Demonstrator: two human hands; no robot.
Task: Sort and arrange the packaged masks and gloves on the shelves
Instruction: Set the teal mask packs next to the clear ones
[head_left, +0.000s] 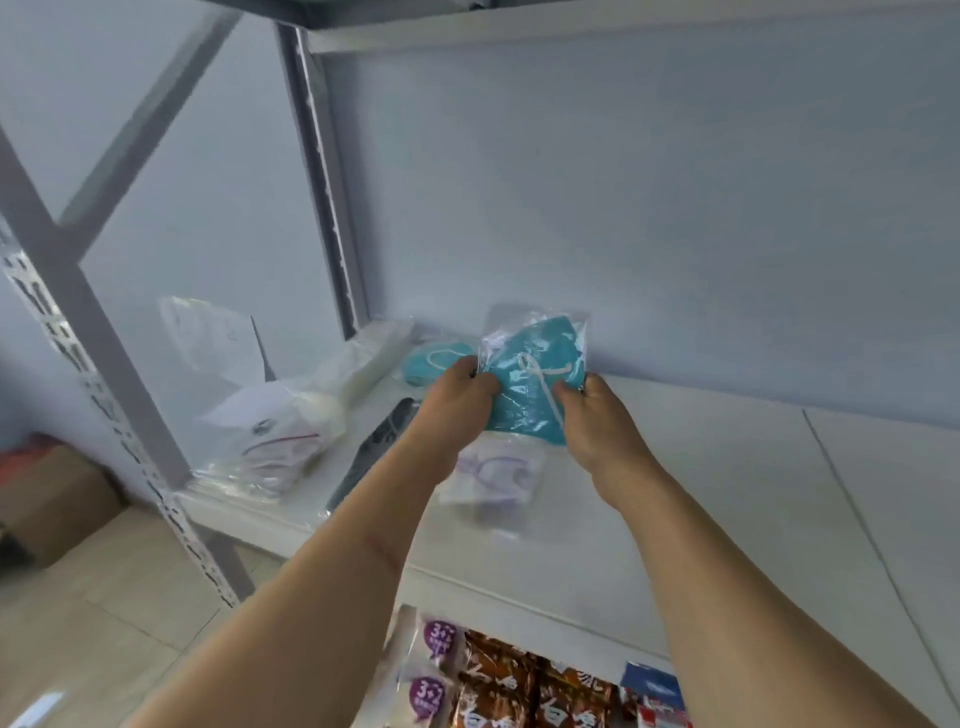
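Left hand (457, 395): fingers curled on the left edge of a clear plastic packet holding a teal mask with white ear loops (530, 379). Right hand (592, 415): fingers pinching the same packet at its right edge. The packet sits between the two hands, tilted up toward the far wall, above the white shelf board (727, 493).

Directly below the grip, near side: clear packet with a pale mask and lilac loops (493, 478), flat on the board.
Left of the grip, far side: second teal mask in clear wrap (431, 364), lying flat.
Under the left forearm: dark flat packet (374, 452), contents unclear.
Further left: heap of clear bags with white contents (280, 415), one with a red zip line, beside the grey slotted steel upright (83, 322).
Lower shelf, near edge: brown and purple printed snack packets (498, 680).
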